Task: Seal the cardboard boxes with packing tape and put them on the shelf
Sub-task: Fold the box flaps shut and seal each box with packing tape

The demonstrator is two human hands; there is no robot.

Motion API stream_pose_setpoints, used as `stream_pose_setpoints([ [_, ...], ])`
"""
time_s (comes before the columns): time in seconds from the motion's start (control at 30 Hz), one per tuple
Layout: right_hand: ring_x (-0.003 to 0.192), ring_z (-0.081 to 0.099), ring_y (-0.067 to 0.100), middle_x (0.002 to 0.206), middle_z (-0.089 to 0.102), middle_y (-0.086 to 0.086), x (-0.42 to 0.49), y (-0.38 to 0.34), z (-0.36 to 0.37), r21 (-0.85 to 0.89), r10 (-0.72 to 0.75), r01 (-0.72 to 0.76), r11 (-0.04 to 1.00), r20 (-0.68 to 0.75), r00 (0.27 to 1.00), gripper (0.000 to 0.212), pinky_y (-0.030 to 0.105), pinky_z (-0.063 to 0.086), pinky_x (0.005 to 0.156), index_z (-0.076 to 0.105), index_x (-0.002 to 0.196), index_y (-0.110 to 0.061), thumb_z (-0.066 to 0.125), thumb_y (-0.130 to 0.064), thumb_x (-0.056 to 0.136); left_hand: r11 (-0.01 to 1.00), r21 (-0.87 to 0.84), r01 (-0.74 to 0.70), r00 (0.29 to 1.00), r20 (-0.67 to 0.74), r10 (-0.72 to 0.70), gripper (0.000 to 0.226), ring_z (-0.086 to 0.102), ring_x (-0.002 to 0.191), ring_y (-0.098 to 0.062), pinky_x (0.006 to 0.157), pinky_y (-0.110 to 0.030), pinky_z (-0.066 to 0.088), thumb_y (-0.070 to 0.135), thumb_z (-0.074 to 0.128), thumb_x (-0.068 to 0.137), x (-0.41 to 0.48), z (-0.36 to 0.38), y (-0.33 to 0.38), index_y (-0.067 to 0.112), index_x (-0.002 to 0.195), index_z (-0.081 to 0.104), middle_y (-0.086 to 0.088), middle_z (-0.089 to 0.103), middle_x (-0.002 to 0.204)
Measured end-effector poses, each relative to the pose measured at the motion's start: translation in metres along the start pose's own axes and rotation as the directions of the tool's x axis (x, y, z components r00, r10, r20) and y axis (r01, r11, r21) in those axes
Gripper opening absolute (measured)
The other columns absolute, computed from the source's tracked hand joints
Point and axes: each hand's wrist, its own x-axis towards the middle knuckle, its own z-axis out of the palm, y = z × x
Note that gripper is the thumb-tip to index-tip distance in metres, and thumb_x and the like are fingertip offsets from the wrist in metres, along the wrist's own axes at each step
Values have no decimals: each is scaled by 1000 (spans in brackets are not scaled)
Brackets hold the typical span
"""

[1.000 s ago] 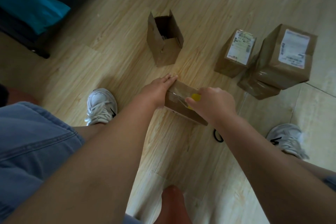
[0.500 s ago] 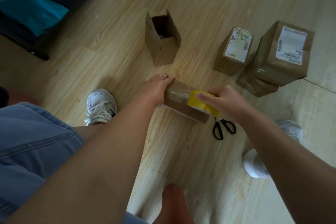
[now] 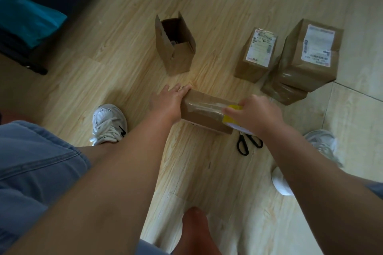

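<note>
A cardboard box lies on the floor, long axis running left to right, the left hand flat with straight fingers against its left end, the right hand curled round a yellow tape roll at its right end.

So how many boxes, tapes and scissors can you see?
Cardboard boxes: 5 (open box, half-taped box, small labelled box, big labelled box, flat box under it)
Tape roll: 1
Scissors: 1
Total: 7
</note>
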Motion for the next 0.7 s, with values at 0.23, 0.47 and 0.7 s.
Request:
stream_pose_setpoints([
  [0.23, 62, 57, 16, 67, 58, 1, 6, 9, 4, -177, 57, -58, 982, -15, 998, 62, 24, 39, 53, 62, 69, -15, 50, -73, 87, 1000, 10, -4, 1000, -13, 4, 102, 11, 153, -25, 117, -53, 26, 10, 66, 86, 1, 5, 0, 45, 156, 1, 9, 10, 166],
  [0.47, 63, 60, 21, 70, 64, 10, 5, 39, 3, 118, -55, 59, 991, -40, 998, 59, 32, 45, 59, 68, 77, -12, 48, -66, 92, 1000, -12, -3, 999, -46, 2, 99, 12, 152, -26, 117, -56, 25, 7, 62, 87, 5, 11, 1, 43, 156, 2, 9, 12, 166],
  [0.7, 62, 55, 17, 64, 56, 2, 8, 37, 11, 30, -17, 20, 999, -82, 996, 50, 28, 37, 53, 65, 75, -15, 51, -58, 94, 999, -30, -19, 997, -80, 17, 96, 10, 153, -27, 118, -58, 21, 8, 63, 87, 7, 15, 1, 43, 155, 6, 8, 14, 166],
])
